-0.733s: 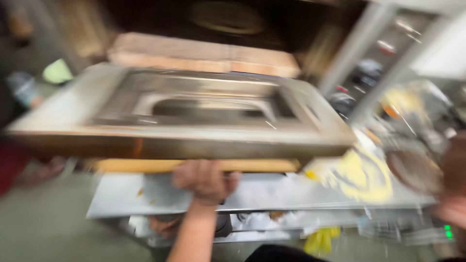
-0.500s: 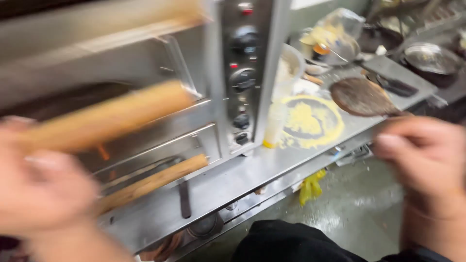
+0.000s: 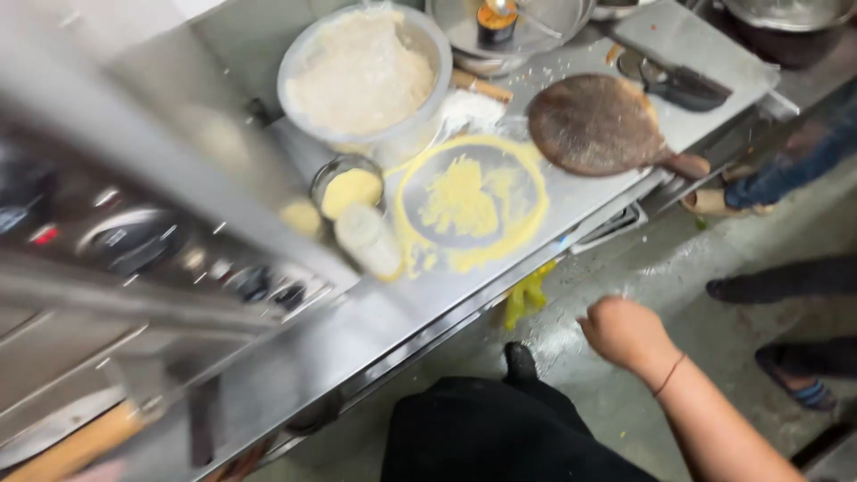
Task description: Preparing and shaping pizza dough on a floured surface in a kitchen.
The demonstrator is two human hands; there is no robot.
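Wooden paddle point(image 3: 596, 123), handle lower-right.

Brushed steel counter point(image 3: 616, 62), rough matt wooden paddle point(image 3: 596, 125), glossy metal bowl point(image 3: 428, 40).

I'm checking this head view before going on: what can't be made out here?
- Left hand: not in the head view, only a blurred pale smear at the bottom-left corner.
- Right hand: curled over the floor, palm side hidden; holding anything, cannot tell.
- Oven knobs: motion blur, settings unreadable.
- Pot: cut off by the top edge.
- Wooden handle: blurred, cut by the bottom edge.
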